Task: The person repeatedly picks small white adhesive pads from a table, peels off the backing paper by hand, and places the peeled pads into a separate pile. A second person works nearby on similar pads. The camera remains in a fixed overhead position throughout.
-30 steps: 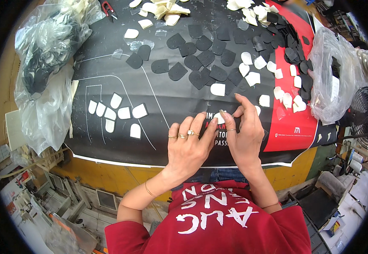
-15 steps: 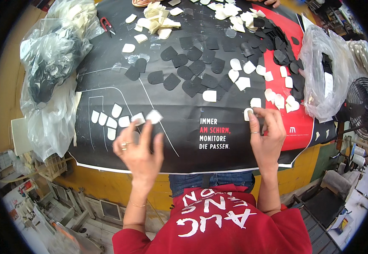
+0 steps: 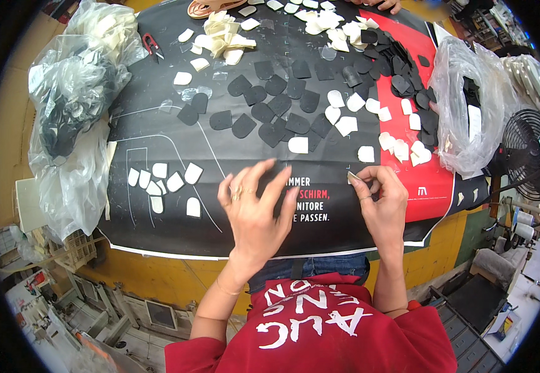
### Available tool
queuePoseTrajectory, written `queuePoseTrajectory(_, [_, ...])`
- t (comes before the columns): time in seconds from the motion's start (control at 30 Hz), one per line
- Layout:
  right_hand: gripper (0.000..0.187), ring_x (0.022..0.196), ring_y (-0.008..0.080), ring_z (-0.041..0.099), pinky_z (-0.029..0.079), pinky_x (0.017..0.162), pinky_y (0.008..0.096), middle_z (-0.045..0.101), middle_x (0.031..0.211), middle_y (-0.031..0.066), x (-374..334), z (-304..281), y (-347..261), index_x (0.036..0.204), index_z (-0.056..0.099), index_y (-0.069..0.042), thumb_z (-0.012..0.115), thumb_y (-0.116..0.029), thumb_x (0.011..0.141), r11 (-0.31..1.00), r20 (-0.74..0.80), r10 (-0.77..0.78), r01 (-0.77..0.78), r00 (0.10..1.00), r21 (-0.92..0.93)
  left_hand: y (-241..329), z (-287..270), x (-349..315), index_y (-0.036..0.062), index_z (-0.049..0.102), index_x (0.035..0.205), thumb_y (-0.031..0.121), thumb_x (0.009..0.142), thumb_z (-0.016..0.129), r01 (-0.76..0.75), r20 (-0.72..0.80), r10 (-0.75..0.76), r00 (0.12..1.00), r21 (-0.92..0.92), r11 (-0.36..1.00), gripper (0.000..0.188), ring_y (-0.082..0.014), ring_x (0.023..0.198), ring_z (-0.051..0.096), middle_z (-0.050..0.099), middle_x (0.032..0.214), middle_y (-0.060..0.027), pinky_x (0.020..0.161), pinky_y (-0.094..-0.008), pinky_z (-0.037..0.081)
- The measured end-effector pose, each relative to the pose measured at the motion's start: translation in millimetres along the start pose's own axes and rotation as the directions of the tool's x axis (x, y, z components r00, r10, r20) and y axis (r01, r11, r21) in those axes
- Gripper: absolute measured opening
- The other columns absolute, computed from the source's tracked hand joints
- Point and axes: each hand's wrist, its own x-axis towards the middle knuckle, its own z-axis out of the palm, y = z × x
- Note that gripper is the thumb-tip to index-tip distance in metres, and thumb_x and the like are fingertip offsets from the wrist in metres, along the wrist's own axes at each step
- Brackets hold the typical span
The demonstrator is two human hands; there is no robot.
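My left hand (image 3: 255, 214) hovers over the middle of the black printed sheet (image 3: 177, 239), its fingers spread and nothing visible in them. To its left lies a loose group of small white rounded tabs (image 3: 175, 181); one white tab (image 3: 193, 207) is nearer the front edge. My right hand (image 3: 384, 202) pinches a small tab (image 3: 351, 178) between thumb and forefinger, seen nearly edge-on. Just beyond that hand another white tab (image 3: 366, 154) lies flat. Black tabs (image 3: 279, 104) of the same shape are scattered past my hands.
Plastic bags of tabs stand at the left (image 3: 74, 118) and right (image 3: 469, 105). Small red-handled snips (image 3: 152, 47) lie at the far left, near a cream pile (image 3: 223, 37). Black tabs heap on the red strip (image 3: 400, 65). Another person's hand (image 3: 385, 5) rests at the far edge.
My left hand has moved right, away from the white group; the tabs under its fingertips now lie loose there. My right hand keeps its pinch, with the tab turned more edge-on.
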Motion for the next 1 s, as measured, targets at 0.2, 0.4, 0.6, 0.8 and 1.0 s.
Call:
queuePoseTrajectory(0.2, [0.024,0.070,0.0214,0.058,0.045,0.065,0.0364,0.064,0.092,0.0092,4.2,-6.2,-1.5,0.105,0.067,-0.004,0.076,-0.013,0.085,0.995,-0.145,-0.015,0.000,0.989,-0.099,-4.6,22.2,38.2,0.0133,0.071,0.115,0.022,0.084,0.075,0.002,0.011,-0.004,1.000,0.110,0.994,0.033,-0.0292,0.121,0.049,0.056,0.129,-0.0093,0.107,-0.0459,0.028])
queuePoseTrajectory(0.4, [0.025,0.083,0.0261,0.061,0.045,0.077,0.0389,0.064,0.098,0.0106,2.4,-5.3,-12.6,0.107,0.067,-0.005,0.076,-0.015,0.086,0.992,-0.111,-0.100,0.090,0.989,-0.091,-0.7,26.5,42.4,0.0149,0.071,0.096,0.017,0.078,0.078,-0.061,0.035,0.057,0.998,0.106,0.993,0.019,-0.0276,0.121,0.051,0.059,0.126,-0.0055,0.113,-0.0474,0.024])
queuePoseTrajectory(0.6, [0.021,0.070,0.0106,0.058,0.048,0.066,0.0257,0.066,0.089,0.0057,-7.2,7.5,-24.4,0.106,0.070,0.001,0.075,-0.008,0.088,0.933,0.125,-0.097,0.047,0.987,0.356,4.1,15.7,10.4,0.0179,0.070,0.086,0.009,0.069,0.079,-0.165,-0.049,0.163,0.985,-0.036,0.986,0.021,-0.0230,0.110,0.059,0.065,0.116,0.0006,0.110,-0.0446,0.026])
queuePoseTrajectory(0.8, [0.017,0.086,0.0079,0.068,0.053,0.073,0.0207,0.072,0.097,0.0087,-11.0,17.7,-25.8,0.108,0.068,0.005,0.069,-0.005,0.094,0.636,0.471,0.024,-0.377,0.882,0.674,6.3,4.0,-10.7,0.0196,0.072,0.093,0.012,0.065,0.081,-0.247,-0.061,0.246,0.967,-0.017,0.969,0.031,-0.0175,0.106,0.061,0.065,0.116,0.0034,0.110,-0.0440,0.026])
queuePoseTrajectory(1.0, [0.020,0.082,0.0073,0.065,0.053,0.073,0.0210,0.072,0.095,0.0076,-13.4,19.9,-23.0,0.111,0.067,0.006,0.069,-0.002,0.093,0.649,0.371,0.033,-0.303,0.928,0.698,-27.5,-8.1,17.3,0.0160,0.071,0.108,0.020,0.078,0.082,-0.103,-0.026,0.105,0.994,0.069,0.992,0.033,-0.0214,0.110,0.060,0.064,0.118,-0.0033,0.110,-0.0429,0.027])
